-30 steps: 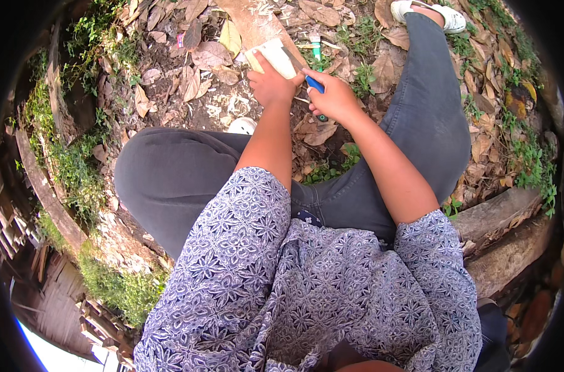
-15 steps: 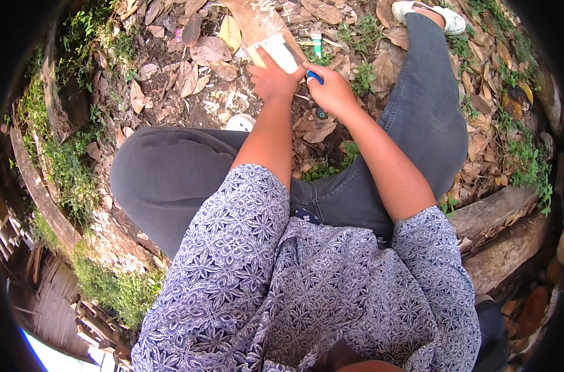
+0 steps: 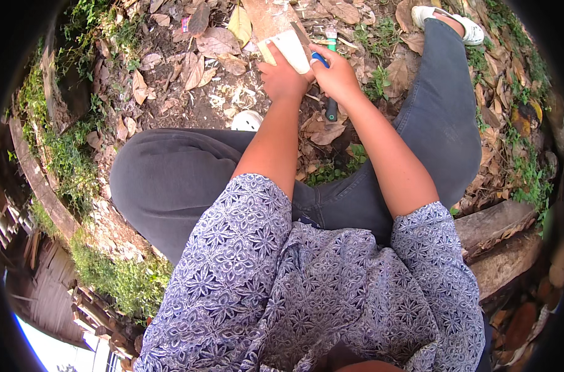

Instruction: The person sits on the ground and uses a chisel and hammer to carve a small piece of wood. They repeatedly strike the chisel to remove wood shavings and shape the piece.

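Observation:
My left hand (image 3: 284, 79) is closed around the near end of a pale piece of wood (image 3: 288, 51), its fingers along the left side. My right hand (image 3: 338, 77) grips the blue handle of a knife (image 3: 320, 59). The knife's grey blade lies along the right edge of the pale wood, pointing away from me. Both hands are close together. Beneath the wood, a brown board (image 3: 264, 17) lies on the ground. A green and dark object (image 3: 331, 41), perhaps a tool, is partly hidden behind my right hand.
Pale wood shavings (image 3: 241, 95) and dry leaves (image 3: 219, 42) litter the soil. My bent left leg (image 3: 170, 180) and outstretched right leg (image 3: 434, 105) flank the work. Logs (image 3: 496, 223) lie at the right, and green plants (image 3: 117, 276) grow at the left.
The view has shifted slightly, so the ground and legs appear displaced. The right hand and knife have moved a little away from me along the wood. Both hands keep their grip.

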`<state>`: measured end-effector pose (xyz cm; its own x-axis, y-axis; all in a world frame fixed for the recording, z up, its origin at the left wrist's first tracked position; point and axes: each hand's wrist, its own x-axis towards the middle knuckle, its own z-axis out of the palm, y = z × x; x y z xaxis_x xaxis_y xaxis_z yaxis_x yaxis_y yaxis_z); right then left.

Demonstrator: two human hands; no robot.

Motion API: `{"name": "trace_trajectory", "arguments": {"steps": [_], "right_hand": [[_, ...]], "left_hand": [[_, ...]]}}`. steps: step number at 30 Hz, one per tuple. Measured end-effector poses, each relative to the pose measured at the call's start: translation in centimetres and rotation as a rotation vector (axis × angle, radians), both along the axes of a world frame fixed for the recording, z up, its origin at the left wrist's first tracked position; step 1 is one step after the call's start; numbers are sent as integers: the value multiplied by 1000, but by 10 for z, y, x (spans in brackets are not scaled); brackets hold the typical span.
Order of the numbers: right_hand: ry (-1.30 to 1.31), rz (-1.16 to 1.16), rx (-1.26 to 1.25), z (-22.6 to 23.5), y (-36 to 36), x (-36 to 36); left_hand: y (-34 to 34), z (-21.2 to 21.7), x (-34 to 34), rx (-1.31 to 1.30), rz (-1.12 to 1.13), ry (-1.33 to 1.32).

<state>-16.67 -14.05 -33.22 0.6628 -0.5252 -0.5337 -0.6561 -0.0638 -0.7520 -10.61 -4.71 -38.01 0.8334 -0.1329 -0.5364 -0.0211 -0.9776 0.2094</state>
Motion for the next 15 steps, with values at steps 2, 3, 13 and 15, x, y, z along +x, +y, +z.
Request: {"name": "trace_trajectory", "arguments": {"steps": [2, 3, 13, 15], "right_hand": [[108, 8, 138, 28, 0, -14], [125, 26, 152, 32, 0, -20], [188, 110, 115, 44, 5, -24], [198, 127, 118, 45, 5, -20]], "left_hand": [[3, -4, 0, -7, 1, -50], [4, -7, 1, -7, 5, -64], [1, -5, 2, -12, 14, -100], [4, -4, 2, -38, 43, -98]]}}
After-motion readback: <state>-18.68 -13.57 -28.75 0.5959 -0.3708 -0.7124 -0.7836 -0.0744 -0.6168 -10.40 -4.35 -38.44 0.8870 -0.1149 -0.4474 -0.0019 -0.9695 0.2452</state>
